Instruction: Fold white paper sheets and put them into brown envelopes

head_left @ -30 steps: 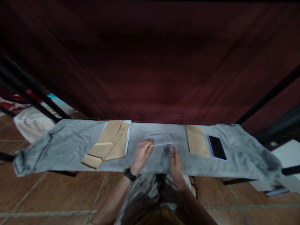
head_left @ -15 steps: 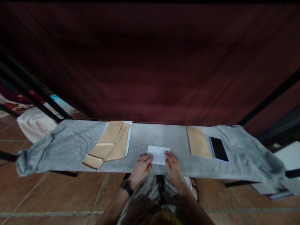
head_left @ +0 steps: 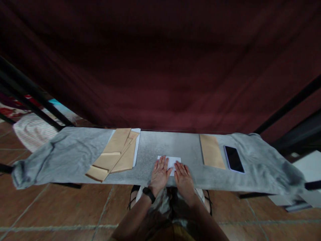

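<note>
A white sheet of paper (head_left: 172, 164), small and apparently folded, lies flat on the grey cloth surface in front of me. My left hand (head_left: 160, 172) rests palm down over its left part, fingers stretched forward. On its right part lies my right hand (head_left: 183, 174), also flat with extended fingers. Both hands cover much of the sheet, and only its middle and far edge show between them. A dark watch band (head_left: 148, 194) is on my left wrist.
Overlapping brown envelopes (head_left: 120, 147) lie to the left, with white paper (head_left: 136, 147) under them. To the right are a single brown envelope (head_left: 212, 152) and a phone (head_left: 234, 159). A dark red curtain (head_left: 170, 83) hangs behind the narrow cloth-covered table (head_left: 150, 140).
Both hands have moved from the sheet's side edges onto its face. My left hand slid right and forward, its fingers now straightened; the right hand has flattened out.
</note>
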A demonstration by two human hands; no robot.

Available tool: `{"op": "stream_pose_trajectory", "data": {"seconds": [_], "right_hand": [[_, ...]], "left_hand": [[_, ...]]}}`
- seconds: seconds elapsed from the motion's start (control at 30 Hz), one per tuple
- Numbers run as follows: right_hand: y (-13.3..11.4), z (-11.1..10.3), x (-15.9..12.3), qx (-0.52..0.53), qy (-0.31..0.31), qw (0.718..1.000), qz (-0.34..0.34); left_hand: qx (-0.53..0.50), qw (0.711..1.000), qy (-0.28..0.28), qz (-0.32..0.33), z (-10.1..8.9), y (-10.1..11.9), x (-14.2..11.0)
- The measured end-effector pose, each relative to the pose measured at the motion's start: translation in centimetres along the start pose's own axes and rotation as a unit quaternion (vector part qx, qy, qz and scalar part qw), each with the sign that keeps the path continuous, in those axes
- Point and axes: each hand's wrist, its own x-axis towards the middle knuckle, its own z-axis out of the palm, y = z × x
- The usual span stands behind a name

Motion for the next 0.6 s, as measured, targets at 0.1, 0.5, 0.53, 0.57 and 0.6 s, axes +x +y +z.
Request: {"op": "stream_pose_trajectory", "data": {"seconds": [0.1, 0.5, 0.53, 0.57, 0.6], "right_hand": [[0.3, -0.2, -0.3, -0.019, 0.008, 1.000, 0.007], [-2.7, 1.3, 2.0, 0.021, 0.023, 0.999, 0.025], [-2.8, 1.4, 2.1, 0.018, 0.023, 0.999, 0.023], [-2.9, 1.5, 2.0, 0.013, 0.025, 0.999, 0.023], [-2.8, 1.6, 1.9, 0.006, 0.028, 0.999, 0.023]], "left_hand": [[0.007, 0.999, 0.017, -0.035, 0.2, -0.7, -0.7], [0.010, 0.998, 0.000, -0.068, 0.4, -1.4, -1.1], [0.008, 0.997, -0.004, -0.071, 0.3, -1.4, -1.1], [0.006, 0.997, -0.007, -0.074, 0.3, -1.4, -1.1], [0.005, 0.997, -0.008, -0.077, 0.2, -1.3, -1.0]]}}
